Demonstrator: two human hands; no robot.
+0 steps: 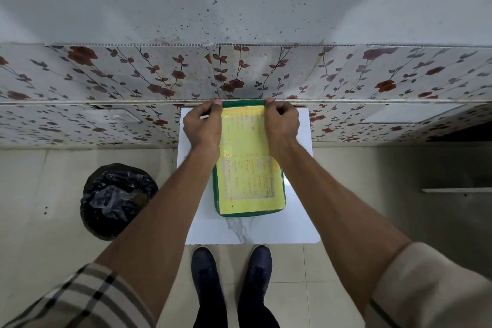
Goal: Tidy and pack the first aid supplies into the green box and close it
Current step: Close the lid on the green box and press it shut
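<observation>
The green box [250, 214] stands on a small white marble-look table [253, 229], its lid covered by a yellow sheet [249, 168] with handwritten orange and dark text. The lid faces up at me; whether it is fully down I cannot tell. My left hand [203, 125] grips the lid's far left corner with thumb and fingers pinched. The far right corner is held the same way by my right hand [282, 121]. No loose first aid supplies are visible; the box's inside is hidden.
The table stands against a wall with floral panels [133, 82]. A bin lined with a black bag [118, 200] sits on the tiled floor to the left. My dark shoes [231, 274] stand at the table's near edge.
</observation>
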